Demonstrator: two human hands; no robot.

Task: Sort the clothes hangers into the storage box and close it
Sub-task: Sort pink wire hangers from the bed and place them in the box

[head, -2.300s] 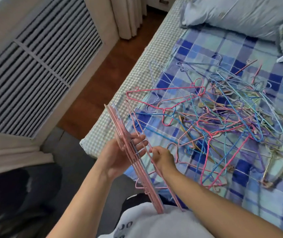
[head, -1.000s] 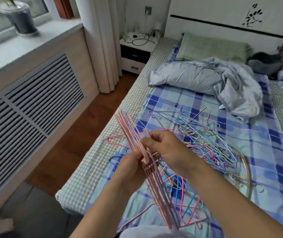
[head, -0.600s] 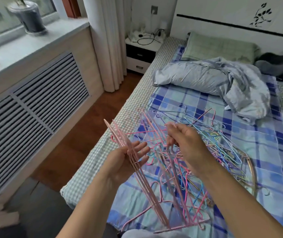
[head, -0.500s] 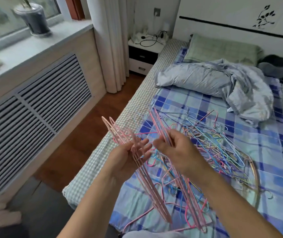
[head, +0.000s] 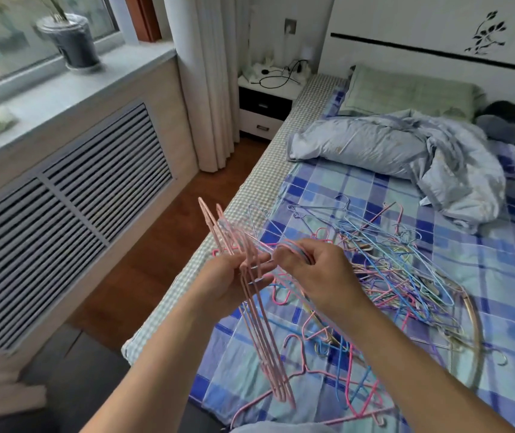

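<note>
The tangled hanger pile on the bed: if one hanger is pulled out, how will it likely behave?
Hooks in the hanger pile interlock, so neighbours probably drag along. The thin wire looks light and springy, likely flexing rather than snapping.

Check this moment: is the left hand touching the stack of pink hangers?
Touching. The head view shows the left hand gripping the stack of pink hangers, fingers curled around the bundle with rods passing between them.

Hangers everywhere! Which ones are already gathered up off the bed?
The pink hangers, held as a tidy bundle in the left hand with the right hand pinching their tops. The mixed-colour pile lies tangled on the bed.
</note>
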